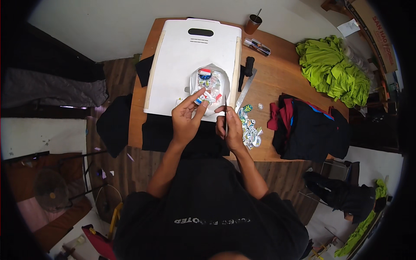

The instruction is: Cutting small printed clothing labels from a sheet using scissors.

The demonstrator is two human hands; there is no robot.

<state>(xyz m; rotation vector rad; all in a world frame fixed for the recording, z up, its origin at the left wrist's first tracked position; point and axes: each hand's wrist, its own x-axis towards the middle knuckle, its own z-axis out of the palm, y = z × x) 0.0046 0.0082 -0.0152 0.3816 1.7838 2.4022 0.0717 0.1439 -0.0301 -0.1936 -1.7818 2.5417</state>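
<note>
Over a white bag-like container [227, 80] holding small printed cut-outs and clear film, my left hand [187, 116] pinches a small printed cut-out [204, 98] between thumb and fingers. My right hand [231, 126] is just to its right, closed around a thin, dark, pointed cutting tool [225, 106] whose tip points away from me. Whether it is scissors or a knife I cannot tell. Beside my right hand, a pile of colourful printed cut-outs [250, 132] lies on the table.
The container stands on a large white panel [173, 65] upon the wooden table [273, 69]. To the right are a metal ruler [246, 89], dark folded garments [301, 130] and a lime-green cloth heap [331, 69]. A brown cup [253, 24] stands at the back. Black cloth [162, 136] hangs in front.
</note>
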